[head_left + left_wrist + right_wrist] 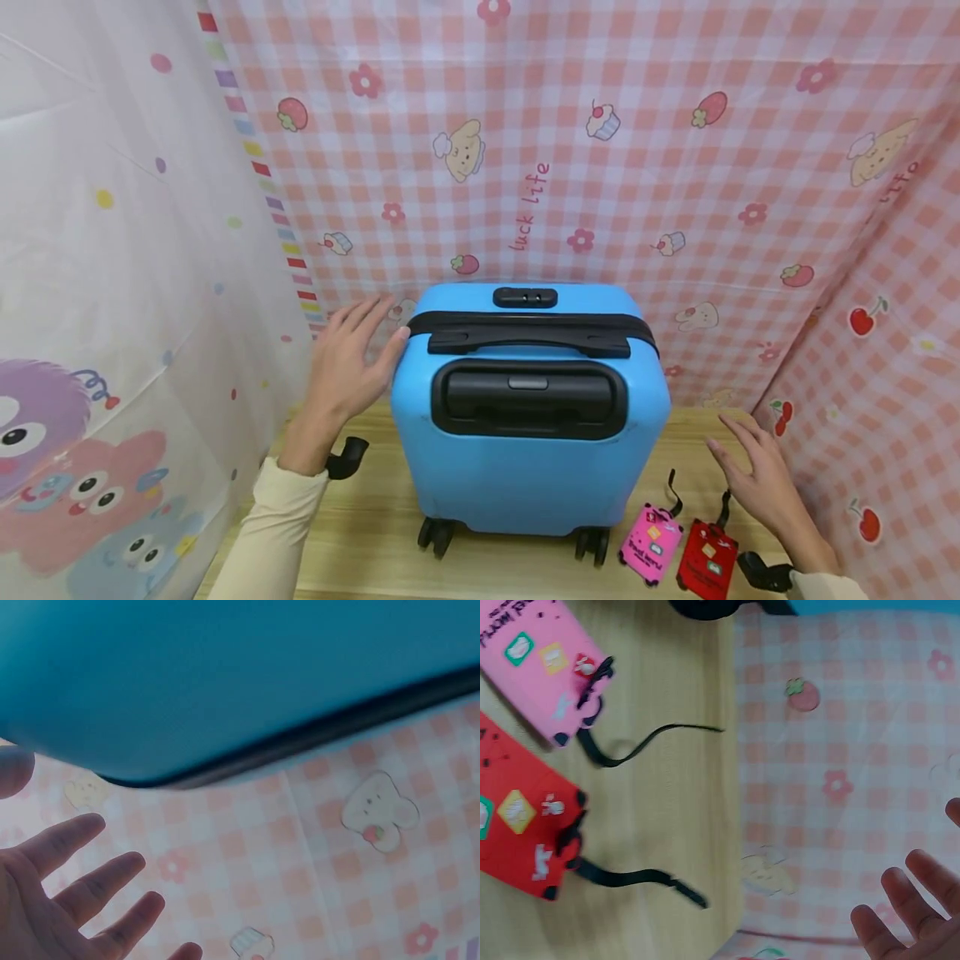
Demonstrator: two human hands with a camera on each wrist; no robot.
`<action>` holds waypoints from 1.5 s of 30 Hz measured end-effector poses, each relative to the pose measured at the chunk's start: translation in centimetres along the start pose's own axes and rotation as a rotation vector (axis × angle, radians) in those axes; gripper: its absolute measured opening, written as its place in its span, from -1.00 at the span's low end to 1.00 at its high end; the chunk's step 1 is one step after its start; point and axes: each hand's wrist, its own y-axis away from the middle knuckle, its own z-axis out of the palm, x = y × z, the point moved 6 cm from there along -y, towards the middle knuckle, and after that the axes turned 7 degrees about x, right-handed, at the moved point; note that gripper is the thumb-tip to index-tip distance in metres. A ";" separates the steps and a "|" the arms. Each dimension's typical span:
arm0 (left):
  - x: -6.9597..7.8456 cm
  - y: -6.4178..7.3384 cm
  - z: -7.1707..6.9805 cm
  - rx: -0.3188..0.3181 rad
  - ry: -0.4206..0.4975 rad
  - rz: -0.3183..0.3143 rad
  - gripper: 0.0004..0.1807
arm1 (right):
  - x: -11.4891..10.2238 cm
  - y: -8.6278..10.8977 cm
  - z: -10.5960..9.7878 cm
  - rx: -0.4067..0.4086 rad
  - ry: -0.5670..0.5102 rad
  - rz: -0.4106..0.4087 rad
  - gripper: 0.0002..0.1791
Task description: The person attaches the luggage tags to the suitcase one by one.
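Observation:
A blue suitcase [517, 475] with black trim stands upright on its wheels, its black top handle [528, 336] and recessed pull handle [528, 398] facing me. My left hand [348, 358] is at its upper left corner, fingers spread and the thumb tip right at the edge. In the left wrist view those fingers [105, 889] are extended below the suitcase side. My right hand [761, 475] hovers over the right of the table with loose fingers, holding nothing. Below it lie a pink luggage tag [651, 546] and a red luggage tag [707, 562], each with a black strap.
The wooden tabletop [360, 533] runs beneath everything. A pink checked cloth [562, 183] hangs right behind the suitcase and along the right side. On the left hangs a white cloth [135, 250] with cartoon figures. A combination lock [525, 297] sits on the suitcase top.

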 end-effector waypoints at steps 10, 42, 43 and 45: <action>2.9 -0.9 0.6 -0.041 0.147 -0.008 -0.43 | 4.6 2.6 0.9 -0.001 -0.041 0.178 -0.39; 5.1 0.0 3.3 -0.299 0.348 -0.026 -0.35 | 14.6 10.8 7.0 -0.056 -0.111 0.789 -0.16; 5.1 0.0 3.3 -0.298 0.351 -0.025 -0.36 | 14.6 10.9 7.3 -0.055 -0.117 0.796 -0.14; 4.9 0.1 3.2 -0.297 0.354 -0.024 -0.36 | 14.6 11.0 7.7 -0.066 -0.125 0.801 -0.12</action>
